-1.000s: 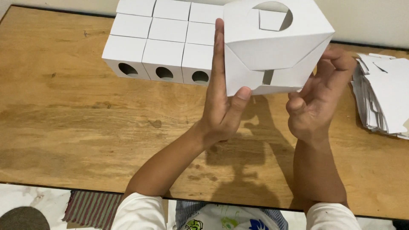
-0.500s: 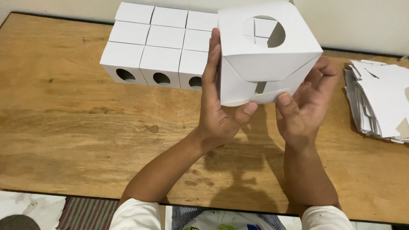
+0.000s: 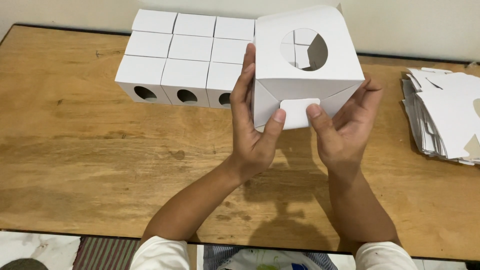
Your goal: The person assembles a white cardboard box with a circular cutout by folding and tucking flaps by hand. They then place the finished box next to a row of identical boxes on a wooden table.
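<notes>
Both hands hold a white cardboard box (image 3: 307, 75) with an oval cut-out above the wooden desk (image 3: 90, 165). The left hand (image 3: 252, 135) has its grip flat along the box's left side, thumb on the front tab. The right hand (image 3: 345, 130) cradles the right side, thumb pressing the same tab. Finished white boxes (image 3: 185, 60) stand in rows behind; flat blanks (image 3: 445, 115) lie stacked at right.

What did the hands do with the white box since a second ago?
Both hands, left and right, kept hold of the white cardboard box with a round hole and turned it, and both thumbs now press its small tab. The finished white boxes and flat cardboard stack stayed put.
</notes>
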